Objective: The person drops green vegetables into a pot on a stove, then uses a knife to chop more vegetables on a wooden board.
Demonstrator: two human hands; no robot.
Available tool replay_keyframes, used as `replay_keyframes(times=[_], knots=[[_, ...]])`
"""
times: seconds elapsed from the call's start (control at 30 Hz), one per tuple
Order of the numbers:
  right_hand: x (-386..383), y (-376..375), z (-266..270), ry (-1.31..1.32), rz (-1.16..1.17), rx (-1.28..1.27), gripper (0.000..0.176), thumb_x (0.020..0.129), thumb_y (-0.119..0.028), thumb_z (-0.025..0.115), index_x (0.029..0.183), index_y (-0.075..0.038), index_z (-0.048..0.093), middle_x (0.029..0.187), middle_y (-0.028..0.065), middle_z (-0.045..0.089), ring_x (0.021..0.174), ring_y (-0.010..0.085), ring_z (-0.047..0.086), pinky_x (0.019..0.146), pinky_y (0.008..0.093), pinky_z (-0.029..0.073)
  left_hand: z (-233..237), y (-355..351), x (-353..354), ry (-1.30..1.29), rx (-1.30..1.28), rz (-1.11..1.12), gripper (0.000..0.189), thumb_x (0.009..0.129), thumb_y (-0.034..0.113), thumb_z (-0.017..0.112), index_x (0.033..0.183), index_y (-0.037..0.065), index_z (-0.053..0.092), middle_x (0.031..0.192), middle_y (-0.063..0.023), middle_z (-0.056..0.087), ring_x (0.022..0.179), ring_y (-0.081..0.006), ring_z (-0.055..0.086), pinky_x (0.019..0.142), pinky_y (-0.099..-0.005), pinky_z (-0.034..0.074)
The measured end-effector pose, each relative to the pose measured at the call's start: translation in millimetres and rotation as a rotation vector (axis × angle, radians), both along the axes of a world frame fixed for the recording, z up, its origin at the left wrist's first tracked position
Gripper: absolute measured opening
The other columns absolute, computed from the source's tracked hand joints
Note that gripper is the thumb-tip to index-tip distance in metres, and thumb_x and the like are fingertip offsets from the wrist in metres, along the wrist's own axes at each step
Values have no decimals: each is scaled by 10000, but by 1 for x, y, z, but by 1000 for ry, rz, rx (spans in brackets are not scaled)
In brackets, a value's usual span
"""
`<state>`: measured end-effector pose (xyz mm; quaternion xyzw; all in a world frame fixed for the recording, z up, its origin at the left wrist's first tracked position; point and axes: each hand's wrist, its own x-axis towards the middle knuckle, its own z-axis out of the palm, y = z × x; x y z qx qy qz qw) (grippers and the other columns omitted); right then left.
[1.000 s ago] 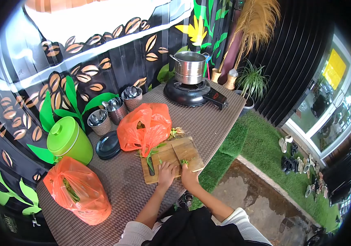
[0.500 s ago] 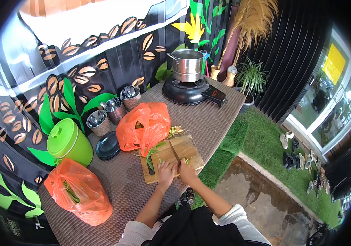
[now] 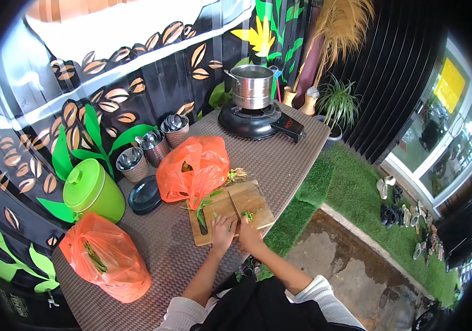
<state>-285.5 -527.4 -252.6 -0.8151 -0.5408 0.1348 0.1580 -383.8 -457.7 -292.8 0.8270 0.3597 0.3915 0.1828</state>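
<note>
A wooden cutting board (image 3: 255, 198) lies near the table's front edge. My right hand (image 3: 250, 234) is closed around the handle of a knife (image 3: 235, 203), whose blade points away across the board. Just left of it, my left hand (image 3: 224, 230) presses curled fingers on thin green stems (image 3: 214, 214), mostly hidden under the fingertips. Chopped greens (image 3: 248, 215) lie in a small pile right of the blade. Longer green leaves (image 3: 202, 216) rest on the board's left side, beside an orange plastic bag (image 3: 200, 165). Rooted stem ends (image 3: 237, 175) stick out behind the board.
A second orange bag (image 3: 117, 270) and a green lidded container (image 3: 95, 190) stand at left. Black plates (image 3: 145, 196) and cutlery cups (image 3: 151, 146) sit behind. A steel pot (image 3: 251, 88) stands on a portable stove (image 3: 247, 122) at the far end.
My right hand and the knife have shifted slightly, uncovering more of the chopped pile. My left hand stays almost in place on the stems.
</note>
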Motion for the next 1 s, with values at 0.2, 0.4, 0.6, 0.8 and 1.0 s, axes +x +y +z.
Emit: replay_keyframes(times=[0.2,0.4,0.6,0.8,1.0], knots=[[1,-2,-2,28,-85,-1,215,901,-135,482,1064,-18,404,777,231,668,778,399,677,661,457,555,1,-2,0,17,18,-24,135,807,129,648,917,63,690,886,-54,623,934,-231,551,829,-370,371],[18,-11,-10,16,-104,-46,301,874,-138,522,1095,11,383,808,267,651,758,429,663,652,499,542,4,-4,-5,21,31,-56,144,794,107,648,923,56,688,917,-66,647,914,-234,565,826,-362,370],[32,-10,1,45,-11,-76,256,869,-122,514,1050,15,395,809,262,656,760,413,671,649,491,549,4,0,12,-20,-52,-71,189,801,119,652,984,80,673,921,-42,671,911,-222,574,838,-358,361],[9,-11,-5,-57,-82,24,198,864,-94,502,1008,4,407,788,273,649,741,409,671,615,486,550,9,-4,13,-35,-60,-68,185,807,135,652,989,103,647,899,-19,671,910,-206,573,851,-356,352],[29,-1,-1,15,4,-3,193,873,-98,498,1012,3,408,758,253,653,721,408,672,627,470,555,4,-1,13,-31,-75,-53,205,795,143,666,995,112,635,897,-7,675,905,-203,557,863,-361,349]])
